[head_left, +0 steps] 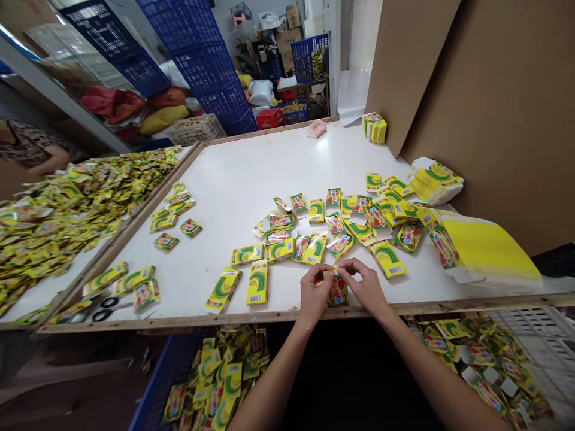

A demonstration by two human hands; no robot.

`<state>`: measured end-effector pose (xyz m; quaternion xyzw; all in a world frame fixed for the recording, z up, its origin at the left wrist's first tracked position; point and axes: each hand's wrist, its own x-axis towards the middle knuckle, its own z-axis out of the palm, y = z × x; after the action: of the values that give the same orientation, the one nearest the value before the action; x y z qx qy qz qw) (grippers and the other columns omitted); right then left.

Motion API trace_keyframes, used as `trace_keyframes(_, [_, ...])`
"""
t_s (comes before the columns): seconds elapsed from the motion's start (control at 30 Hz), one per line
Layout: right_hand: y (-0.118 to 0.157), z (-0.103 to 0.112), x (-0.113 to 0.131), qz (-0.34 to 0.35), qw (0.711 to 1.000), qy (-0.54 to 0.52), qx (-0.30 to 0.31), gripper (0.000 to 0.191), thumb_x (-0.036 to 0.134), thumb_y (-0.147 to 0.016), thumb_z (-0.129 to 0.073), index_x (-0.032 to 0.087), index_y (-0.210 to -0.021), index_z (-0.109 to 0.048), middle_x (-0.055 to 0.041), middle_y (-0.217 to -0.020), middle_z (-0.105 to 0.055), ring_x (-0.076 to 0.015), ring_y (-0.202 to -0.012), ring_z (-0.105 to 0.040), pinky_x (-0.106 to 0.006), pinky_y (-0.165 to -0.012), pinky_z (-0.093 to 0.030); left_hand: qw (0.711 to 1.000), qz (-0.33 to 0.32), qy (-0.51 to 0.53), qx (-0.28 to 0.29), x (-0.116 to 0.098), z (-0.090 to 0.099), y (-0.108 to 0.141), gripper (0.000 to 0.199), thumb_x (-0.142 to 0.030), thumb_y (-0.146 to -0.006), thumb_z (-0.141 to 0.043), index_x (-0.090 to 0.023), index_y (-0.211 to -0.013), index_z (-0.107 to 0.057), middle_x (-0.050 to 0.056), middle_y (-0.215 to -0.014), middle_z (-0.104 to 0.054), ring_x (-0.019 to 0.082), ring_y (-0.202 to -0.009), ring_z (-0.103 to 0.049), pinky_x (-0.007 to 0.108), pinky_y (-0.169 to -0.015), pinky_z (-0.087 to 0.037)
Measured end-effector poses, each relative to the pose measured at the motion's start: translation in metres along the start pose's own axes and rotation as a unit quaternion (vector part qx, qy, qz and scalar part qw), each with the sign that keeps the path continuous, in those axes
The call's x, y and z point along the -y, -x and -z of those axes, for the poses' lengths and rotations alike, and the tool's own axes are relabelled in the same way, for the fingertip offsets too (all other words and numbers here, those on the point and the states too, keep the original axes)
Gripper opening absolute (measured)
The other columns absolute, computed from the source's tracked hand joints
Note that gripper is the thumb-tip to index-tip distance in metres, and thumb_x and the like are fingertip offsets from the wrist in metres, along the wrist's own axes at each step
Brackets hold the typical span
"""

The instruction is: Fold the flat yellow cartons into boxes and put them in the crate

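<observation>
While the left hand and right hand pinch a small carton by its half-hidden top, seemingly closing it, the next move likely calls for tucking.

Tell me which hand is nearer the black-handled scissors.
Left. The left hand is to the right of the black-handled scissors, well apart from them; the right hand is farther right, beyond the left hand.

White table: yellow cartons, apparently scissors.
</observation>
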<state>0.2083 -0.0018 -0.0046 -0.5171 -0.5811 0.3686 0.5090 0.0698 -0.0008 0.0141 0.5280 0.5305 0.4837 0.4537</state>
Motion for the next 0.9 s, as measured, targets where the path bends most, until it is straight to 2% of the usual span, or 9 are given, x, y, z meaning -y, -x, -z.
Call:
trace_keyframes(0.2, [0.011, -0.002, -0.006, 0.02, 1.0, -0.013, -0.007, 0.021, 0.039, -0.088, -0.054, 0.021, -0.086, -0.065, -0.0039, -0.084, -0.068, -0.019, -0.078, -0.06, -0.031, -0.072, -0.049, 0.999, -0.005, 0.031, 0.035, 0.011, 0.008, 0.008, 0.023, -0.035, -0.077, -0.067, -0.019, -0.092, -0.071, 0.005, -0.086, -0.069, 0.018, -0.08, -0.062, 0.029, -0.074, -0.05])
trace_keyframes(0.3, [0.014, -0.002, -0.01, 0.04, 0.999, -0.003, -0.005, 0.018, 0.036, -0.088, -0.054, 0.022, -0.089, -0.065, -0.0047, -0.088, -0.068, -0.02, -0.084, -0.061, -0.032, -0.073, -0.048, 0.998, -0.01, 0.024, 0.05, 0.013, 0.012, 0.011, 0.022, -0.034, -0.076, -0.068, -0.019, -0.093, -0.072, 0.006, -0.09, -0.07, 0.02, -0.085, -0.063, 0.031, -0.078, -0.05])
trace_keyframes(0.5, [0.012, 0.002, -0.009, 0.076, 0.997, 0.013, 0.009, 0.018, 0.035, -0.089, -0.052, 0.022, -0.086, -0.065, -0.0056, -0.088, -0.068, -0.0213, -0.086, -0.061, -0.034, -0.074, -0.049, 0.999, -0.031, -0.003, 0.032, 0.01, 0.004, 0.011, 0.018, -0.033, -0.079, -0.065, -0.02, -0.09, -0.071, 0.006, -0.089, -0.07, 0.019, -0.083, -0.063, 0.031, -0.076, -0.051])
trace_keyframes(0.57, [0.013, 0.004, -0.008, 0.07, 0.997, 0.007, 0.008, 0.02, 0.035, -0.09, -0.051, 0.022, -0.093, -0.065, -0.0061, -0.092, -0.068, -0.0208, -0.086, -0.061, -0.034, -0.074, -0.049, 0.999, -0.032, -0.012, 0.016, 0.005, 0.01, 0.013, 0.019, -0.033, -0.079, -0.065, -0.02, -0.091, -0.071, 0.005, -0.088, -0.07, 0.019, -0.082, -0.063, 0.03, -0.076, -0.051])
trace_keyframes(0.63, [0.013, 0.006, -0.009, 0.063, 0.998, 0.004, -0.002, 0.023, 0.034, -0.091, -0.049, 0.022, -0.105, -0.063, -0.0069, -0.1, -0.067, -0.0201, -0.086, -0.062, -0.034, -0.075, -0.05, 0.998, -0.039, -0.019, -0.051, -0.003, 0.032, 0.018, 0.021, -0.034, -0.079, -0.064, -0.02, -0.093, -0.069, 0.005, -0.089, -0.069, 0.018, -0.081, -0.063, 0.029, -0.075, -0.052])
trace_keyframes(0.67, [0.012, 0.006, -0.01, 0.062, 0.998, 0.012, 0.001, 0.026, 0.033, -0.092, -0.048, 0.023, -0.112, -0.061, -0.0074, -0.104, -0.066, -0.0203, -0.088, -0.062, -0.035, -0.077, -0.05, 0.993, -0.044, -0.027, -0.103, -0.008, 0.049, 0.023, 0.022, -0.035, -0.08, -0.064, -0.02, -0.095, -0.068, 0.004, -0.091, -0.069, 0.018, -0.081, -0.063, 0.028, -0.073, -0.052])
trace_keyframes(0.77, [0.008, 0.002, -0.013, 0.09, 0.988, 0.1, 0.079, 0.032, 0.03, -0.09, -0.052, 0.026, -0.121, -0.057, -0.0085, -0.119, -0.062, -0.0241, -0.108, -0.056, -0.041, -0.091, -0.044, 0.962, -0.053, -0.096, -0.25, -0.023, 0.12, 0.042, 0.029, -0.04, -0.079, -0.063, -0.018, -0.096, -0.066, 0.004, -0.09, -0.068, 0.017, -0.075, -0.064, 0.027, -0.067, -0.052])
trace_keyframes(0.83, [0.003, -0.005, -0.015, 0.115, 0.962, 0.188, 0.161, 0.04, 0.029, -0.084, -0.061, 0.027, -0.124, -0.056, -0.0088, -0.128, -0.056, -0.0281, -0.122, -0.046, -0.047, -0.099, -0.036, 0.945, -0.03, -0.182, -0.271, -0.032, 0.169, 0.059, 0.034, -0.042, -0.077, -0.064, -0.017, -0.099, -0.066, 0.004, -0.091, -0.068, 0.018, -0.077, -0.064, 0.027, -0.069, -0.051])
trace_keyframes(0.9, [-0.003, -0.014, -0.014, 0.124, 0.936, 0.247, 0.215, 0.052, 0.027, -0.077, -0.069, 0.024, -0.127, -0.053, -0.0103, -0.128, -0.055, -0.0304, -0.124, -0.043, -0.049, -0.101, -0.032, 0.921, -0.011, -0.267, -0.284, -0.036, 0.205, 0.076, 0.04, -0.044, -0.074, -0.066, -0.017, -0.104, -0.065, 0.005, -0.099, -0.068, 0.02, -0.086, -0.064, 0.03, -0.078, -0.051])
